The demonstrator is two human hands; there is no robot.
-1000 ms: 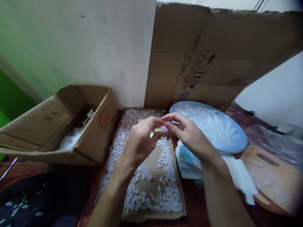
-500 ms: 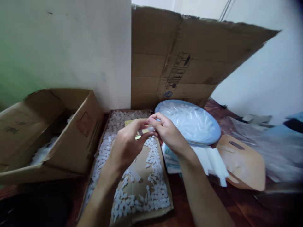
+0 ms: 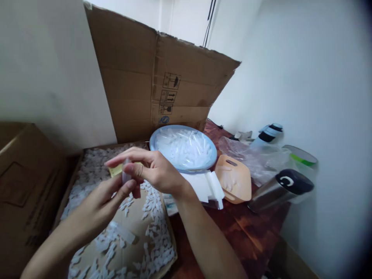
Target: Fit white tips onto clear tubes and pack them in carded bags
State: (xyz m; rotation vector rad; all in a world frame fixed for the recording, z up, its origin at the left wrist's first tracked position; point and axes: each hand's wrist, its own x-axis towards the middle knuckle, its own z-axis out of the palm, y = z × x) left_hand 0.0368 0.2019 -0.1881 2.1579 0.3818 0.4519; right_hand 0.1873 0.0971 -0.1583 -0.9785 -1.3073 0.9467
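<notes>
A small translucent tube [image 3: 126, 171] stands between the fingers of both hands. My left hand [image 3: 110, 197] closes its fingers round the lower part, while my right hand [image 3: 145, 168] pinches the tube from the right with thumb and fingers. Below them lies a cardboard tray [image 3: 130, 228] strewn with many small white plastic pieces [image 3: 158, 232]. Some longer clear pieces [image 3: 123, 232] rest in the tray's middle. Part of a yellow item [image 3: 115, 170] shows behind the hands.
A blue basin [image 3: 213, 155] of clear tubes is behind the tray, with white strips [image 3: 200, 186] before it. An orange basket [image 3: 245, 182], plastic bags [image 3: 261, 159] and a steel tumbler [image 3: 267, 193] are right. A cardboard box [image 3: 29, 186] is left; a large cardboard sheet [image 3: 130, 85] leans behind.
The view has swung right, bringing the tumbler and bottle into sight. The tube is now upright between the hands, and my right hand's fingers reach over it.
</notes>
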